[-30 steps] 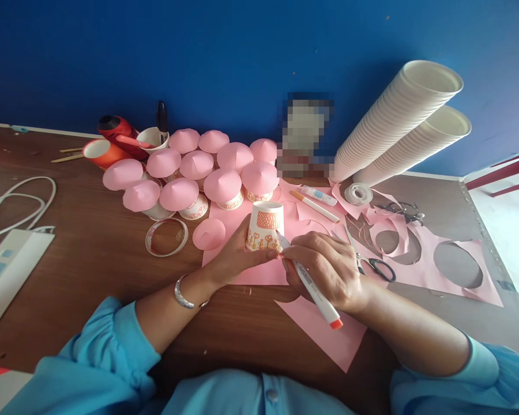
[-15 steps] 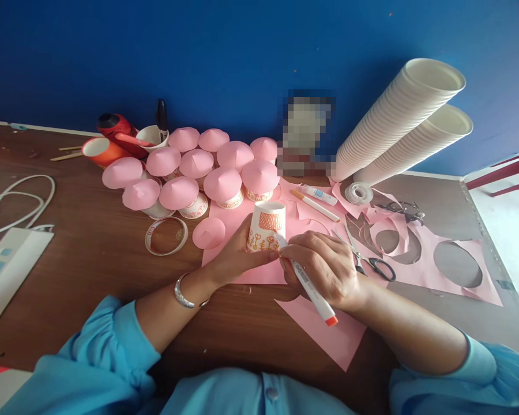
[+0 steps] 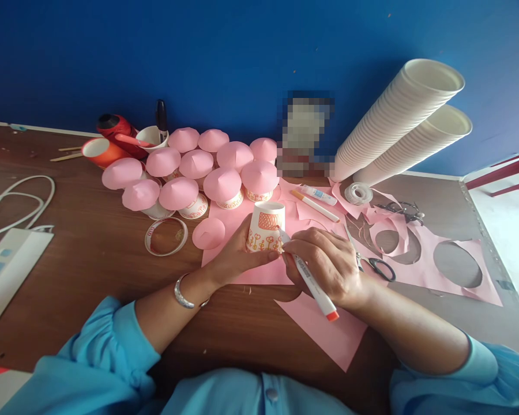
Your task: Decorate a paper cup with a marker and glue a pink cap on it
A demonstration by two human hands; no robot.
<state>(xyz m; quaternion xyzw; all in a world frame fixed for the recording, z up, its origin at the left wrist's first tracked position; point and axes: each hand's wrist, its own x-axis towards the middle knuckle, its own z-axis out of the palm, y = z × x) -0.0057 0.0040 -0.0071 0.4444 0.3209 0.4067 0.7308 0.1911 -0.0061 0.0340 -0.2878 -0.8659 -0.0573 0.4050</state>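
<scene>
Grip of my right hand is clamping around an orange marker, its tip touching the lower side of an upturned paper cup. My left hand is holding that cup from nine o'clock, its grip wrapped tight, on pink paper mid-table. At eleven o'clock pink-capped cups are standing; scissors are lying at three o'clock.

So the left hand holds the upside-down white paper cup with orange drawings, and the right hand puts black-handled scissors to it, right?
No: the head view shows the right hand putting a white marker pen with an orange end to the upside-down white paper cup, which the left hand holds. The black-handled scissors lie on the table just right of that hand.
</scene>
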